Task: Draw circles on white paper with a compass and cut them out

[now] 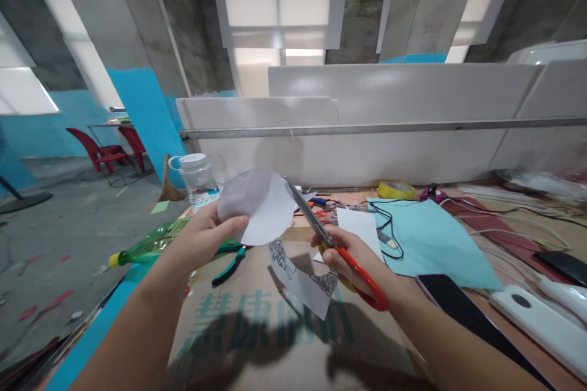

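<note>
My left hand (215,229) pinches the lower left edge of a rounded white paper piece (259,208), thumb in front, held up above the cardboard. Faint print shows through the paper. In my right hand (355,256) are scissors (362,278) with red and yellow handles, their blades pointing up and left at the right edge of the paper. Whether the blades touch the paper I cannot tell. Below the blades is a curved paper strip (300,281) with black line drawings. Under both hands is a brown cardboard sheet (247,354) with green printed characters.
Green-handled pliers (229,266) and a green plastic bottle (151,241) are on the left, with a clear jug (198,180) behind. Light-blue paper (440,244), a cable, a dark phone (463,311) and a white device (541,330) lie right. Yellow tape (397,189) sits by the white back panel.
</note>
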Demonstrator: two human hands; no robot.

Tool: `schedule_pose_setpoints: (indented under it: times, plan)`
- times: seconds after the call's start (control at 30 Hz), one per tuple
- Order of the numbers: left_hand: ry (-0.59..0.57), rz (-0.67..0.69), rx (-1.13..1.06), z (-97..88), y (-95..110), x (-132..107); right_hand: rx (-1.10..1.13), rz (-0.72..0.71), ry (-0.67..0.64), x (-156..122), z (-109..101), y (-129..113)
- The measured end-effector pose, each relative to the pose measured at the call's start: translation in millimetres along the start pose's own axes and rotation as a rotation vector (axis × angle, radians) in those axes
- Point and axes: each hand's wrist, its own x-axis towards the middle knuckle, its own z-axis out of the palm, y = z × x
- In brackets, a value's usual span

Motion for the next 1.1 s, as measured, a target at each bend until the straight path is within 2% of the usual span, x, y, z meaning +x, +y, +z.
schedule_pose_setpoints:
  times: [0.5, 0.73, 0.83, 1.1]
  plan:
    - [0.043, -0.009, 0.064, -3.8, -4, 2, -0.058, 0.000, 0.037, 3, 0, 3]
    - [0.057, 0.004, 0.046, 1.2, -2, 4, 0.045, -0.036, -0.056, 5, 0, 14]
    - [0.065, -0.005, 0.036, 3.1, -2, 5, 0.008, -0.033, -0.060, 6, -2, 18]
    - [-0.061, -0.019, -0.013, 6.5, -10, 9, 0.030, -0.057, -0.095, 5, -1, 17]
